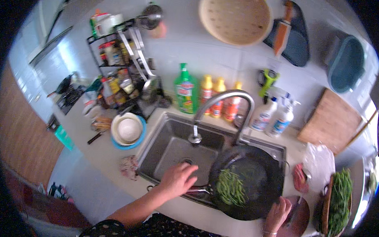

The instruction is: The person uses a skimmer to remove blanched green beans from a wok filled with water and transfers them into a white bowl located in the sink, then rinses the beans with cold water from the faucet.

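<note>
A dark wok (262,180) rests over the right part of the stainless-steel sink (163,149), with a heap of green beans or peppers (230,187) at the left of its inside. My left hand (178,178) hovers above the sink's front edge, left of the wok, fingers spread and holding nothing, close to the wok's handle (198,190). At the wok's lower right rim is my right hand (280,208), its fingers bent; whether they grip the rim or something small cannot be told. A curved metal faucet (223,94) arches over the left basin.
Stacked bowls (127,129) stand left of the sink. Bottles, among them a green detergent bottle (185,93), line the back wall. A round brown lid or board (294,222), a plastic bag (319,167) and a basket of leafy greens (340,202) are at the right.
</note>
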The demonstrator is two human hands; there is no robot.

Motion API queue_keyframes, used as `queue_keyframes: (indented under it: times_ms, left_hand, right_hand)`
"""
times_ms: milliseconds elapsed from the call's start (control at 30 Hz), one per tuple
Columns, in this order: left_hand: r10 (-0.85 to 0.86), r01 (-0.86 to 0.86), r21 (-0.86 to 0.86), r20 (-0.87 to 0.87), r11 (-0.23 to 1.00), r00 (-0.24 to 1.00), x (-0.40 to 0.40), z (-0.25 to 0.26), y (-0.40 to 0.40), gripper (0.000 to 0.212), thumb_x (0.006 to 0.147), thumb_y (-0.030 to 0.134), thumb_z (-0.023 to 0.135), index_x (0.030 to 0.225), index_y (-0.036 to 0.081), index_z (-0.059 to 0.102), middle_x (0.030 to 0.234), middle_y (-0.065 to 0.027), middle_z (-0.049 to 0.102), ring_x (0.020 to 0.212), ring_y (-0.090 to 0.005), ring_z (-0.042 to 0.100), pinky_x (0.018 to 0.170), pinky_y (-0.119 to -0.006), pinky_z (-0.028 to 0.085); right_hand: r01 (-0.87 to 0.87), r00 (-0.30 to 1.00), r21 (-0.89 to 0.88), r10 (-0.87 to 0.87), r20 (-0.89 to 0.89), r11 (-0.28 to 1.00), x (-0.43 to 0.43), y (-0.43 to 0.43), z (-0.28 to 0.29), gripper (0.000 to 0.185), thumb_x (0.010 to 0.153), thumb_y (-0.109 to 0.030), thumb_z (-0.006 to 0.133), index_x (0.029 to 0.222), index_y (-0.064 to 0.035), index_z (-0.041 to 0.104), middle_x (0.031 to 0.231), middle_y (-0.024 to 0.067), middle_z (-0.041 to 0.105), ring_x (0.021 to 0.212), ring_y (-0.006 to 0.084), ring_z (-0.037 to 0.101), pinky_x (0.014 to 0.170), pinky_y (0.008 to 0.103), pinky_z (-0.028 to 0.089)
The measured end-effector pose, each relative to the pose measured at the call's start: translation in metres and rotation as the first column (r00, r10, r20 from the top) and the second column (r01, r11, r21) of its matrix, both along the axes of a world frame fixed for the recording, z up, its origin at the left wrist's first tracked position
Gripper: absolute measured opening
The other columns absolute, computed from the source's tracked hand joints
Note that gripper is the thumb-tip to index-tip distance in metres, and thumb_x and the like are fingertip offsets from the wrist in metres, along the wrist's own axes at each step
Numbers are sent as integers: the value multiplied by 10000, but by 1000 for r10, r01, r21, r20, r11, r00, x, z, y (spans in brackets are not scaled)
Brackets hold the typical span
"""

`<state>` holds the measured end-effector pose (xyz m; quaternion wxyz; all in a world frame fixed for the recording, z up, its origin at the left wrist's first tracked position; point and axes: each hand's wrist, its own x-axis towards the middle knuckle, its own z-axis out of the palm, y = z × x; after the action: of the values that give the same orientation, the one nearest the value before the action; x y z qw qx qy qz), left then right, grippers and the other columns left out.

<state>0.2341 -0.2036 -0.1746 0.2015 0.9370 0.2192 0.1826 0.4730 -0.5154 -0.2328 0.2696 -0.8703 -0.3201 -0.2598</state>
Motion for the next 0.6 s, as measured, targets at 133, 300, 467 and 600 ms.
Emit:
queue_keyframes:
  times_ms: [133, 300, 467, 600]
  left_hand:
    - [380, -379, -33, 153, 925, 912, -48, 14, 61, 369, 790, 154, 676, 1131, 66, 567, 1007, -126, 605, 721, -242, 622, 645, -368, 510]
    - [661, -688, 177, 192, 704, 725, -132, 3, 150, 430, 752, 169, 682, 1142, 68, 530, 1083, -136, 552, 879, -318, 606, 719, -425, 505]
    - [785, -790, 319, 179, 524, 593, -177, 2, 217, 434, 719, 214, 718, 1069, 69, 507, 1026, -148, 536, 903, -349, 586, 692, -463, 491]
    - [794, -768, 240, -17, 593, 608, -203, -1, 266, 386, 701, 247, 734, 958, 57, 517, 930, -160, 603, 806, -364, 622, 672, -456, 501]
  right_hand:
    - [-273, 886, 174, 318, -337, 946, -55, 68, 15, 236, 731, 72, 552, 954, 10, 600, 927, 157, 581, 889, 314, 562, 813, 371, 460]
    - [-499, 635, 273, 562, -530, 822, -125, 162, 37, 137, 777, 3, 606, 911, -7, 636, 802, 146, 604, 676, 269, 599, 625, 341, 488]
    - [-809, 358, 235, 770, -528, 538, -164, 272, 52, 187, 789, -101, 629, 971, -59, 615, 830, 177, 613, 777, 387, 601, 650, 438, 504]
    - [-887, 230, 170, 729, -644, 429, -209, 398, 55, 236, 826, -187, 586, 1013, -43, 595, 941, 204, 598, 803, 398, 605, 701, 459, 513]
